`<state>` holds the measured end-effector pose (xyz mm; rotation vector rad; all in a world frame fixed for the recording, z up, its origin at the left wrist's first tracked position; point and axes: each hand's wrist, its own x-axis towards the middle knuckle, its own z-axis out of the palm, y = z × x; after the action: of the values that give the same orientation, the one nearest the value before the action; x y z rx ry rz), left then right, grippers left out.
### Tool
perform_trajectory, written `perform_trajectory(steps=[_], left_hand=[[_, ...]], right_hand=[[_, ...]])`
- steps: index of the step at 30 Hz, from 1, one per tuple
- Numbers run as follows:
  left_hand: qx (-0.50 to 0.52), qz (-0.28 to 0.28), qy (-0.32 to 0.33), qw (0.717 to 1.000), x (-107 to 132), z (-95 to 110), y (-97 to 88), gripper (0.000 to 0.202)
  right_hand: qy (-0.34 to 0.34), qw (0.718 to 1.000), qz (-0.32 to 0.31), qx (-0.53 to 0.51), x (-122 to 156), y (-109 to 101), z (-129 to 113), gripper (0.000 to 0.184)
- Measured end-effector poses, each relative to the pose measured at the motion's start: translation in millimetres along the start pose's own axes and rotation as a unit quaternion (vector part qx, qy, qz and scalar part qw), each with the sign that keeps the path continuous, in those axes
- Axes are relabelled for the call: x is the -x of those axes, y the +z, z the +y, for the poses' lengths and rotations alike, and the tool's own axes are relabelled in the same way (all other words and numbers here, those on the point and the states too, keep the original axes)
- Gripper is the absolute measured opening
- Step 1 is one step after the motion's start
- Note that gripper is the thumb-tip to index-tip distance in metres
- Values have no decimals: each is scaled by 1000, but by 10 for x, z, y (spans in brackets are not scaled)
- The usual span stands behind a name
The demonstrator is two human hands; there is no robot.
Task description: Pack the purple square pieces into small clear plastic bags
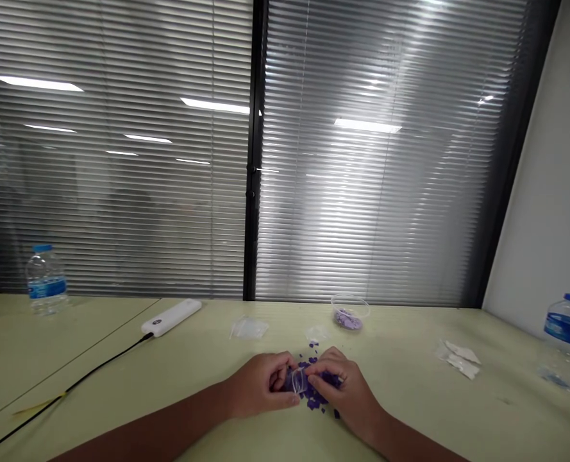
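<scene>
My left hand and my right hand meet low at the table's centre, both closed on a small clear plastic bag held between their fingertips. Several small purple pieces lie scattered on the table under and around the hands. What the bag holds is too small to make out. A clear plastic cup with purple pieces in it stands a little farther back. Two empty clear bags lie near it, one to the left and one just behind my hands.
A pale green table runs to a window with shut blinds. A white power bank with a black cable lies back left. Water bottles stand far left and far right. White packets lie at right.
</scene>
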<state>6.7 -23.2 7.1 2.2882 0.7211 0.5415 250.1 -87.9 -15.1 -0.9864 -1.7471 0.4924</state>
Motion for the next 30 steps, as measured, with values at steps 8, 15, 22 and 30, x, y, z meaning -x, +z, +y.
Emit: perform_trajectory(steps=[8,15,22,30], left_hand=[[-41,6,3,999,22,65,-20,33],[-17,5,1,1000,14,9,-6,32],[171,10,-20,985,-87,-108,-37,44],[254,89,-54,962,-153,-145,-107,49]], right_hand=[[45,999,9,3,15,-3,35,19],[12,999,-11,32,21,7,-31,25],[30,998,42,48,11,-43,-42,31],[62,990,-20,126,-1,-32,4,10]])
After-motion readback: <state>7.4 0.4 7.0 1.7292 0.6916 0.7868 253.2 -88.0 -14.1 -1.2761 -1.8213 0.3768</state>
